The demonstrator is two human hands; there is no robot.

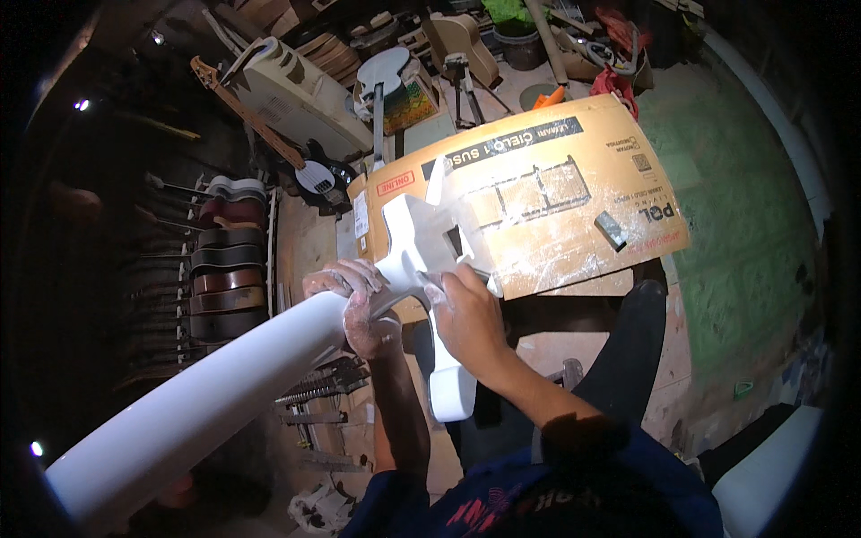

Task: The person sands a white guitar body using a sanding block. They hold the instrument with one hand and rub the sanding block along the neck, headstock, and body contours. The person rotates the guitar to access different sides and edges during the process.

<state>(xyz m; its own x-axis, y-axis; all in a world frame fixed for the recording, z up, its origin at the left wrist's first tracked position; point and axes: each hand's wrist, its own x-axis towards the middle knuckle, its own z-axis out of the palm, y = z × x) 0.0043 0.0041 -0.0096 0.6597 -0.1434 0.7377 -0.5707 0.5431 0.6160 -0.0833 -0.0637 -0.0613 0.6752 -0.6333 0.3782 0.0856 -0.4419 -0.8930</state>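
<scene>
Across the middle lies a white piece shaped like an electric guitar body [408, 238], with two horn-like ends and a rectangular cutout. A long, smooth white part [206, 403] runs from it to the lower left. My left hand [354, 305], dusty white, is wrapped round the narrow place where the two meet. Against the body's edge beside the cutout, my right hand [471, 314] is closed with thumb and fingers together; what it pinches is hidden. Underneath is a flat cardboard sheet [650, 224] with white dust, and a small grey block [612, 230] rests on it.
A rack of several guitars [227, 282] stands at the left. Farther back are a pale blue guitar [384, 70], a wooden guitar body [462, 49] and a dark bucket [520, 52]. Red plastic [614, 82] lies at the far right, above the green floor [744, 269].
</scene>
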